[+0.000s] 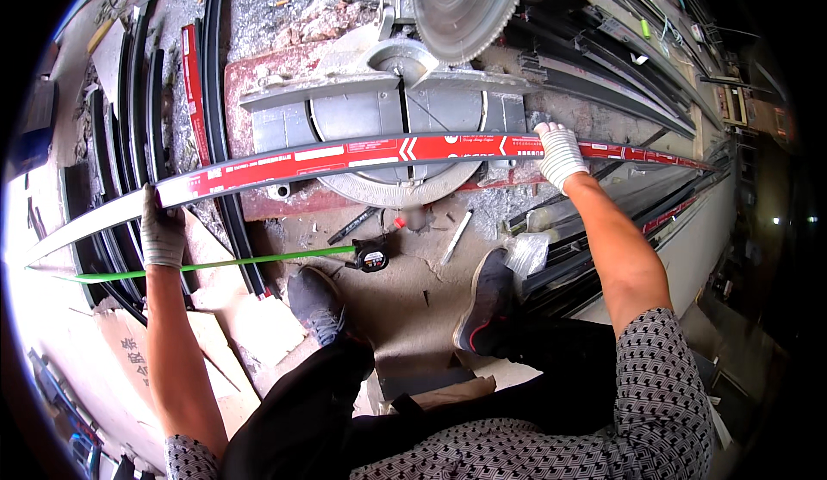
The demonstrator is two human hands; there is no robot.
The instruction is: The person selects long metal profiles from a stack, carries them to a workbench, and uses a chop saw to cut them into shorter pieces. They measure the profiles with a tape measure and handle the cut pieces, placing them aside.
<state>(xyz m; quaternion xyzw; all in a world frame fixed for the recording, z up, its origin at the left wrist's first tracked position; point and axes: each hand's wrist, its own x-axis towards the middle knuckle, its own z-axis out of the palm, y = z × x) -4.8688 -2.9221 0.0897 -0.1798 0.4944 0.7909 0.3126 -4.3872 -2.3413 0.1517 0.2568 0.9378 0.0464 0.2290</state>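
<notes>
A long metal profile [301, 163] covered in red and white film runs across the view in front of the miter saw. My left hand [162, 232], in a white glove with dark fingertips, grips its left part from the near edge. Over its right part my right hand [560, 154], also gloved, closes with the fingers across the top. The saw's toothed blade [469, 10] is raised above the grey saw table [353, 118]. A tape measure [372, 256] lies on the floor with its green blade [241, 261] pulled out leftward, passing by my left wrist.
Dark profiles [220, 118] lie at the left, and more profiles [603, 75] are stacked at the right. A white marker [457, 237] and a black pen [351, 225] lie near my shoes [317, 303]. Metal shavings [323, 28] cover the floor behind the saw. Cardboard [129, 342] sits at lower left.
</notes>
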